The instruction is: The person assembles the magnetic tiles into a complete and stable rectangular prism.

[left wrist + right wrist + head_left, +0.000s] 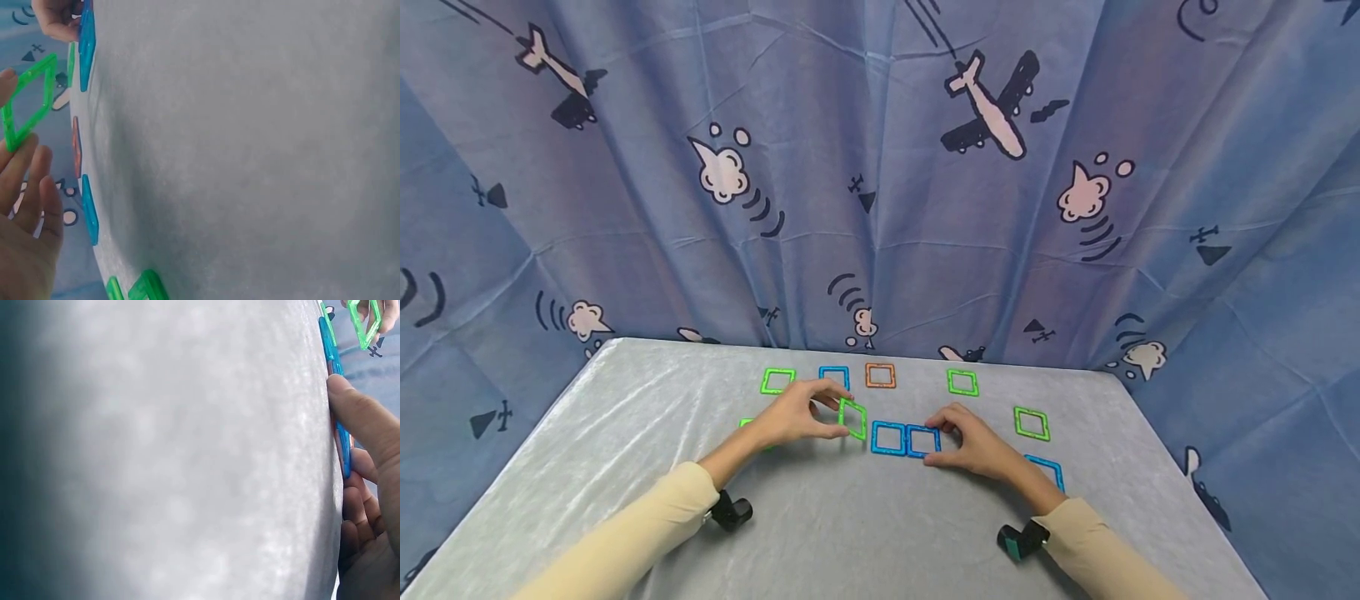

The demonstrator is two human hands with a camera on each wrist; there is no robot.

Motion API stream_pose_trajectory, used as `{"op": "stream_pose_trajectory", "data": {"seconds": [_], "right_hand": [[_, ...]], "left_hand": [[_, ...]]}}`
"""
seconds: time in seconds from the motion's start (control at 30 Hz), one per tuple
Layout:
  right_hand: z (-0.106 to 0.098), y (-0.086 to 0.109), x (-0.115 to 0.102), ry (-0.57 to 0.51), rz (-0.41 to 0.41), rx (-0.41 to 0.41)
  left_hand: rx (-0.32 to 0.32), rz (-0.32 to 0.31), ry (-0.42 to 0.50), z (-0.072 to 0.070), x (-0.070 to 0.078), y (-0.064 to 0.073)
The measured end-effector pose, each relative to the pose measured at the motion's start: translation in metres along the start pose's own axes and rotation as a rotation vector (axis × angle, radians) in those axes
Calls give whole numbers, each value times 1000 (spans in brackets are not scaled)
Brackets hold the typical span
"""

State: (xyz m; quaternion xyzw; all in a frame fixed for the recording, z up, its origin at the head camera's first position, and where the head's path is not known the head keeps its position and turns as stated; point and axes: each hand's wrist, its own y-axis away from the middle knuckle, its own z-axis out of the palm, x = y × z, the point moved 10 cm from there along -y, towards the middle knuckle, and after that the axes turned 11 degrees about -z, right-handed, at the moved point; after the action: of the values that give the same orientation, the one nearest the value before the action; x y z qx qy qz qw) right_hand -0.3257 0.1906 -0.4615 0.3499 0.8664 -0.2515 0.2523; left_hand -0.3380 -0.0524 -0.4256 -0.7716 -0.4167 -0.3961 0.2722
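Note:
My left hand (801, 412) pinches a green square frame tile (852, 418) between thumb and fingers, tilted up above the table, just left of two blue tiles. In the left wrist view the same green tile (28, 100) spans from thumb to fingertips. The left blue tile (888, 437) lies edge to edge with the right blue tile (922, 442). My right hand (973, 442) grips that right blue tile by its far and near edges, thumb nearest me. In the right wrist view the thumb and fingers bracket the blue tile (342, 447) close over the cloth.
On the white cloth-covered table (850, 533), along the back, lie a green tile (778, 381), a blue tile (834, 377), an orange tile (880, 375) and another green tile (962, 382). To the right are a green tile (1032, 423) and a blue tile (1051, 471) partly behind my forearm.

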Motion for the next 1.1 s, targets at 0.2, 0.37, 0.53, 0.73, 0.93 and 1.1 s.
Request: {"op": "stream_pose_trajectory", "data": {"seconds": [0.2, 0.37, 0.53, 0.73, 0.93, 1.1], "right_hand": [[0, 0, -1, 1, -7, 1], [-1, 0, -2, -1, -17, 3], [-1, 0, -1, 2, -18, 2], [0, 0, 0, 0, -13, 1], [0, 0, 1, -1, -4, 0], [0, 0, 2, -6, 5, -2]], "left_hand": [[-19, -2, 4, 4, -1, -1], [-17, -12, -60, 4, -2, -3], [-14, -35, -125, 7, -5, -7], [-3, -48, -188, 9, -5, -10], [-12, -65, -202, 12, -5, -11], [-15, -58, -214, 14, -7, -13]]}}
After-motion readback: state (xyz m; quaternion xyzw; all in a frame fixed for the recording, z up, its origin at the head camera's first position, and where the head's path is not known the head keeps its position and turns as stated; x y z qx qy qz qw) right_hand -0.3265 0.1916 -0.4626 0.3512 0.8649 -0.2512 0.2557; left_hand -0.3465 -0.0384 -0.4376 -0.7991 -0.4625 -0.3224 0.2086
